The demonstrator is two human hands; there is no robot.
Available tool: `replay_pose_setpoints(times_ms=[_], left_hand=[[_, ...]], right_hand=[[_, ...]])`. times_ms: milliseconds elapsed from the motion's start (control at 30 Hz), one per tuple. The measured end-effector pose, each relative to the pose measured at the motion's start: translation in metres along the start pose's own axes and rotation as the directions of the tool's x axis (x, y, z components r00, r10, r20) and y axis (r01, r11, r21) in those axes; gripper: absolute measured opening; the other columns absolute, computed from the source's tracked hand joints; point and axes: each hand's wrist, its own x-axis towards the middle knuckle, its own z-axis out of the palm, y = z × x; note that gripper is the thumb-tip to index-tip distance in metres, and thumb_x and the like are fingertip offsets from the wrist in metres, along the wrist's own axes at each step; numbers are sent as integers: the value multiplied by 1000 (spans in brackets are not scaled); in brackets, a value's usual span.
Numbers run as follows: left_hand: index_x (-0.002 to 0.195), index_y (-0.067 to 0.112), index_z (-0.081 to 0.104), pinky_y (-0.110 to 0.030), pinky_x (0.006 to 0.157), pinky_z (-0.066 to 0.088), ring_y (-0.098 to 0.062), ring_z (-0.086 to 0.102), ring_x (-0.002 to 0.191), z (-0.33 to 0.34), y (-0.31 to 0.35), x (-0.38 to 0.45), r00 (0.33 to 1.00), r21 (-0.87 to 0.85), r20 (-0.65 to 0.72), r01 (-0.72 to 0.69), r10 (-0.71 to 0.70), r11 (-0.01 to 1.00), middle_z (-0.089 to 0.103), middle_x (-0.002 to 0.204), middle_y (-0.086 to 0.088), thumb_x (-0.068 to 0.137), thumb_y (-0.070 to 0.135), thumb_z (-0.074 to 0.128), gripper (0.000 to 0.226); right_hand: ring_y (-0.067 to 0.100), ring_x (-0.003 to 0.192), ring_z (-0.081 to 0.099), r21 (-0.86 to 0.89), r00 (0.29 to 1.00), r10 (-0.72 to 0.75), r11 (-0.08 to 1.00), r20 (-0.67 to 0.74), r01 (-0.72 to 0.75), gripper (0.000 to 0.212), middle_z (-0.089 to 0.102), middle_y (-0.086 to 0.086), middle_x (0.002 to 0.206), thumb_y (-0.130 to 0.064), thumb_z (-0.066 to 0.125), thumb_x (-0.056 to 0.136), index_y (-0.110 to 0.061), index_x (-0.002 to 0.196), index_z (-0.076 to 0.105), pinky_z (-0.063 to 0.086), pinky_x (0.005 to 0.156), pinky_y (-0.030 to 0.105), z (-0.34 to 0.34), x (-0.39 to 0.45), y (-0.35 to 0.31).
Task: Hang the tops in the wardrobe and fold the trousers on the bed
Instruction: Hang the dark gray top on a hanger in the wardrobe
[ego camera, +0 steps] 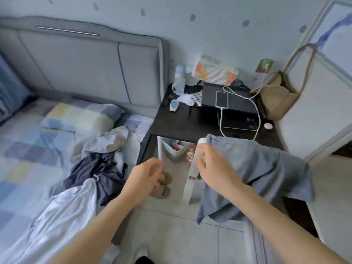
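The left hand [146, 174] curls its fingers around one end of a white hanger [160, 149]. The right hand [211, 164] holds the other end with thumb and fingers. A blue-grey top [257, 168] already hangs over that end and falls down past the right wrist. So the right hand is the one nearest the top, and the bare end of the hanger is at the left hand. The hanger seems to lie across from hand to hand, but its middle is hard to see. The next job looks like pulling the top's other shoulder across toward the left hand.

Out past the left hand, on the bed [28, 134], lies a pile of clothes [99, 161]: something dark, something grey, and a pale piece nearer the left arm. Some may be the trousers, but that is not clear.

Farther on, past both hands, a black table [186, 121] holds a phone [222, 99]. A white wardrobe door [323, 92] stands off past the right hand, with a bag [280, 96] hanging on it.
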Motion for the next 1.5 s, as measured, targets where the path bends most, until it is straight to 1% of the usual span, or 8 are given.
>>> replay_pose_setpoints(times_ms=[133,267,633,900,1100,1200,1400,1500], left_hand=[[94,37,58,-16,54,49,-13,68,59,-59,-86,-25,968,-115,-117,211,-224,971,71,72,8,98,11,52,27],[93,30,60,-29,58,50,-21,69,62,-121,-178,-49,860,-236,-214,415,-463,879,72,71,-1,97,8,52,23],[98,14,65,-30,69,49,-19,65,66,-221,-337,-29,629,-307,-172,697,-758,648,69,82,-4,90,4,55,16],[99,10,65,-32,72,50,-22,60,80,-229,-406,100,498,-542,-55,713,-866,445,63,93,-10,93,10,57,10],[117,5,63,-33,91,46,-29,60,107,-201,-483,206,453,-359,-53,823,-890,441,64,116,-13,90,11,61,28],[123,4,55,-35,91,46,-32,58,111,-187,-516,238,423,-353,-29,844,-906,405,61,121,-14,90,12,60,35],[130,7,47,-30,61,42,-21,52,75,-158,-580,285,211,-770,99,635,-972,59,57,89,-10,93,14,57,39],[134,8,42,-32,67,42,-20,50,80,-141,-602,287,123,-842,146,537,-982,-58,54,99,-13,95,17,57,44]], right_hand=[[25,111,54,36,978,-145,989,148,141,37,58,3,120,-27,44,98,-15,133,46,43,88,36,79,29,-64],[26,111,54,79,913,-198,980,358,181,36,59,5,118,-27,44,98,-13,131,47,45,91,39,174,64,-131],[22,108,56,18,773,-45,999,633,43,32,62,1,116,-36,46,97,-16,121,53,44,83,32,336,146,-196],[27,108,54,-1,643,-12,1000,766,21,30,61,11,115,-31,46,99,-7,115,55,43,85,33,449,280,-194],[27,98,53,-65,532,25,996,847,56,27,60,11,113,-31,46,100,-9,112,54,41,76,30,578,375,-186],[27,109,53,-64,502,12,994,865,86,33,57,12,122,-29,49,99,-9,125,48,45,86,33,630,404,-183],[27,127,42,48,377,-157,958,913,283,59,32,3,148,-25,52,97,-40,146,23,43,100,43,727,431,-177],[31,131,34,5,315,-183,871,931,491,56,22,4,153,-25,54,97,-39,144,29,38,104,49,759,422,-180]])
